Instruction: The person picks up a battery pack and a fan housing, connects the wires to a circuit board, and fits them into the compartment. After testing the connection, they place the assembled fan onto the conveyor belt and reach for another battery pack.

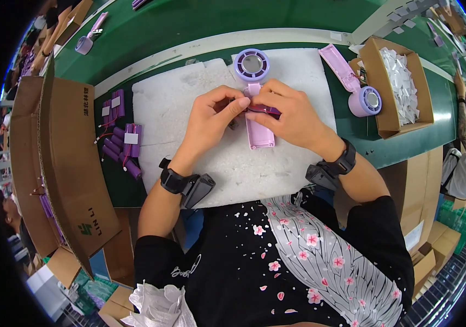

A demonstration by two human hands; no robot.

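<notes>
A handheld fan with a round lilac head (252, 65) and an opened pink handle shell (260, 135) lies on the white foam sheet (173, 117). Above the handle my two hands meet. My right hand (293, 113) is closed around a shiny dark purple battery pack (266, 110), mostly covered by the fingers. Thumb and fingers of my left hand (215, 113) pinch together at the pack's left end; what they hold is too small and hidden to name, perhaps a thin wire.
Several purple battery packs (131, 140) with thin wires lie left of the foam, beside a tall cardboard box (69, 163). To the right, another pink-and-lilac fan (365, 101) rests near a carton (426, 98) of small white pieces (399, 82). People work at both sides.
</notes>
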